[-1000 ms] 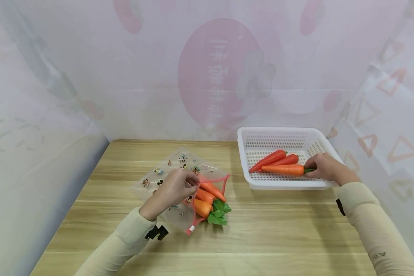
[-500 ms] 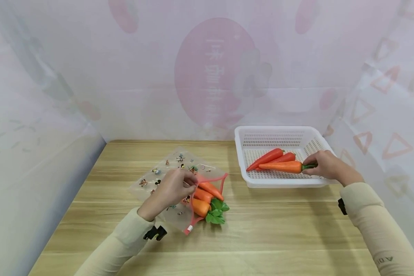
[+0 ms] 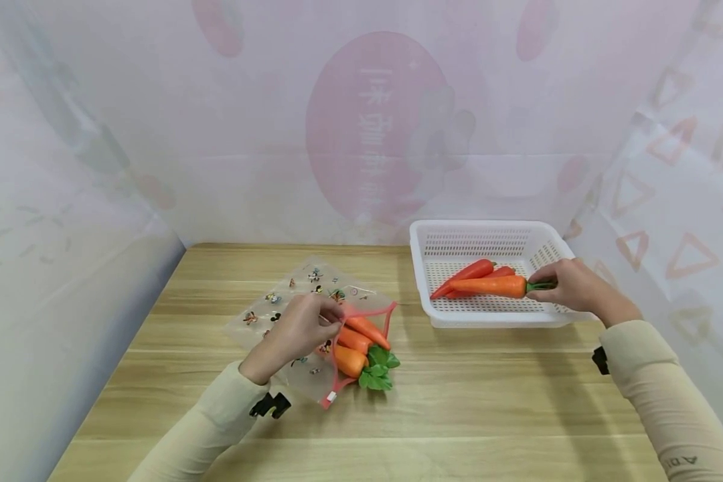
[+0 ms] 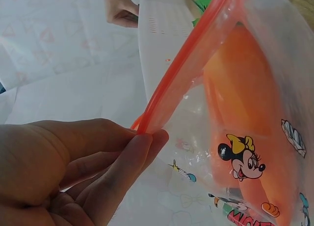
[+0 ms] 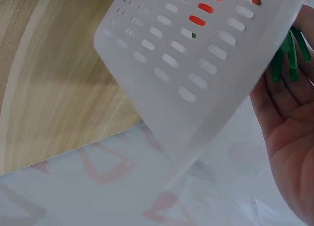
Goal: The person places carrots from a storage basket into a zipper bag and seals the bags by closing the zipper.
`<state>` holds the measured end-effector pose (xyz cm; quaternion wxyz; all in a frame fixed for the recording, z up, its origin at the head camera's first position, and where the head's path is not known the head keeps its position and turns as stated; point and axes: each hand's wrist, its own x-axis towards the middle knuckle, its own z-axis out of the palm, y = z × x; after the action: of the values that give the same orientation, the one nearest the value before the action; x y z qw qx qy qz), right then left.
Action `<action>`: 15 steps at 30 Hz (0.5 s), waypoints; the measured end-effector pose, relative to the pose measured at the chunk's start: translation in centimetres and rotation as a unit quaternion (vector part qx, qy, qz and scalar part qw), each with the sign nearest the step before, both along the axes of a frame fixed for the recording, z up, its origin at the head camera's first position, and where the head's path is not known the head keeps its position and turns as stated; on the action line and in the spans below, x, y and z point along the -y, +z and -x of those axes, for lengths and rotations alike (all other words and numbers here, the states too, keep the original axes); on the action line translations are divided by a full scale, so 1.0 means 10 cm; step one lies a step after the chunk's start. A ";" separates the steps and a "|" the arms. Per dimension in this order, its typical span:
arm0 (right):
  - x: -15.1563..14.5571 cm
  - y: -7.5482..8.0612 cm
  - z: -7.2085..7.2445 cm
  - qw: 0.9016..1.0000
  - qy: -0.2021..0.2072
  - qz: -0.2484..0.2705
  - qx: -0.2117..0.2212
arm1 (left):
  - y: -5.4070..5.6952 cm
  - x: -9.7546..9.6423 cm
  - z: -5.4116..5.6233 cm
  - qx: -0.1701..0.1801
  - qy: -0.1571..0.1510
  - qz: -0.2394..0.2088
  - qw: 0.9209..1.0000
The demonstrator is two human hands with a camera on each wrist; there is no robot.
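Note:
My left hand [image 3: 301, 331] pinches the red zip edge of a clear printed zip bag [image 3: 301, 274] between thumb and fingers; the left wrist view shows the pinch on the red zip strip [image 4: 181, 64] closely. Several orange carrots [image 3: 351, 361] lie in the bag's open mouth, green leaves [image 3: 378, 368] sticking out onto the table. Over at the right, my right hand [image 3: 584, 291] holds another carrot [image 3: 488, 286] by its green stems [image 5: 289, 54]. That carrot lies across two red chili peppers [image 3: 466, 276] in a white basket [image 3: 494, 320], partly covering one.
The basket stands at the back right of the wooden table [image 3: 446, 408], near printed white curtains [image 3: 247, 194] that enclose the back and sides. Its front wall [image 5: 196, 113] rises beside my right hand. The bag's white slider [image 3: 331, 397] sits at its near corner.
My right hand has lifted the carrot slightly, its stem end a little higher above the basket floor. My left hand keeps its hold on the bag. The head view has shifted slightly.

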<state>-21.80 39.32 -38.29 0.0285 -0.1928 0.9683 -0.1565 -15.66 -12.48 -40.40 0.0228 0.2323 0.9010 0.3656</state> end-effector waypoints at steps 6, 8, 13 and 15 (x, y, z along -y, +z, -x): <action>0.04 0.05 -0.03 1.000 -0.003 -0.001 0.004 | -0.01 0.00 0.00 -0.002 0.002 0.006 1.000; 0.05 0.06 -0.04 1.000 -0.006 0.001 0.004 | -0.01 0.00 0.01 -0.002 0.004 0.008 1.000; 0.08 0.09 -0.08 1.000 -0.004 0.003 -0.004 | -0.01 -0.02 0.01 0.001 0.005 0.010 1.000; 0.10 0.11 -0.10 1.000 0.000 0.006 -0.011 | -0.01 -0.02 0.01 0.001 0.005 0.011 1.000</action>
<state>-20.85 38.30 -37.14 0.0162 -0.1943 0.9676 -0.1604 -15.77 -12.28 -40.51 0.0243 0.2277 0.9061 0.3558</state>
